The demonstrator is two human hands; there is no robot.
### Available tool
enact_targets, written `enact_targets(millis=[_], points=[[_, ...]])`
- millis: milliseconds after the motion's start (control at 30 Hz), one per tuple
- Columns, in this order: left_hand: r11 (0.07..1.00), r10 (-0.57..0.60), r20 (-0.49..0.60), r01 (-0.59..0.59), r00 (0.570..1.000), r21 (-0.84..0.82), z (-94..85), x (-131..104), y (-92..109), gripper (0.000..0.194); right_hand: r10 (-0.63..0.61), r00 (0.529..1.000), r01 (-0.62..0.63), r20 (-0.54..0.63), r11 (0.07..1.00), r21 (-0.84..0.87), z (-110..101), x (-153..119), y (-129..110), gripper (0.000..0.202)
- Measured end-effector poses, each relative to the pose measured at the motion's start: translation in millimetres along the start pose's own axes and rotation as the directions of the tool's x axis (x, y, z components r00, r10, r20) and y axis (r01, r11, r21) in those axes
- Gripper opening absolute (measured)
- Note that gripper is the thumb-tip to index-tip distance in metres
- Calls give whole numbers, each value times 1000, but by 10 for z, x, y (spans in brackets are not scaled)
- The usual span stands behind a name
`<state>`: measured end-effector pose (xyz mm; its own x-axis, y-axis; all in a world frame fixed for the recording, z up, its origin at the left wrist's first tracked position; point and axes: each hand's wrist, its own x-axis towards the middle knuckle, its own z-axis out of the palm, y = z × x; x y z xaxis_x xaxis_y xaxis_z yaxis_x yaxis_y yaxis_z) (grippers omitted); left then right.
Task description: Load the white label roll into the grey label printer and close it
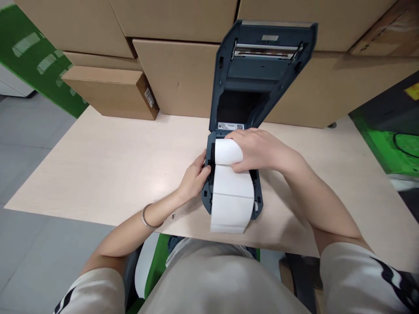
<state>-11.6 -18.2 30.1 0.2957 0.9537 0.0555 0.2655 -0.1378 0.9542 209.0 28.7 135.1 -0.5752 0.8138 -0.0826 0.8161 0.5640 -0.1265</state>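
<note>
A dark blue-grey label printer (258,199) sits on the table near its front edge, its lid (244,83) raised and leaning back. Inside lies a roll of white labels (226,151), and a strip of blank labels (232,200) runs from it over the printer's front to the table edge. My right hand (257,149) is wrapped round the right side of the roll, its thumb near the strip. Against the printer's left side rests my left hand (195,178), thumb on the rim and the other fingers partly hidden along the outer wall.
Large cardboard boxes (180,78) stand along the back of the pale wooden table (131,161), behind the printer. A smaller flat carton (111,93) is at the back left. Green panels show at both sides, with a black cable at the right.
</note>
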Motion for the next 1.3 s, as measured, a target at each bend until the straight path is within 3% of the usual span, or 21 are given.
enact_targets(millis=[200, 500, 833, 1033, 1167, 1300], points=[[1000, 10, 18, -10, 1000, 22, -10, 3, 29, 65, 18, 1000, -16, -11, 987, 159, -36, -53, 93, 61], [1000, 6, 17, -6, 1000, 24, -8, 4, 53, 64, 39, 998, -28, -58, 984, 175, -62, -73, 101, 59], [1000, -11, -3, 11, 1000, -13, 5, 3, -14, 64, -19, 1000, 21, -23, 998, 67, 319, 40, 75, 62], [1000, -17, -1, 17, 1000, -6, 4, 0, 26, 62, -35, 999, 34, 0, 999, -30, 389, 45, 15, 65], [1000, 10, -2, -10, 1000, 0, 1, 8, 19, 62, -50, 991, 37, -125, 994, -105, 363, -135, -139, 62], [999, 33, 9, -33, 999, 9, 1, 9, 14, 62, -126, 938, 64, -323, 979, -195, 414, -537, -511, 41]])
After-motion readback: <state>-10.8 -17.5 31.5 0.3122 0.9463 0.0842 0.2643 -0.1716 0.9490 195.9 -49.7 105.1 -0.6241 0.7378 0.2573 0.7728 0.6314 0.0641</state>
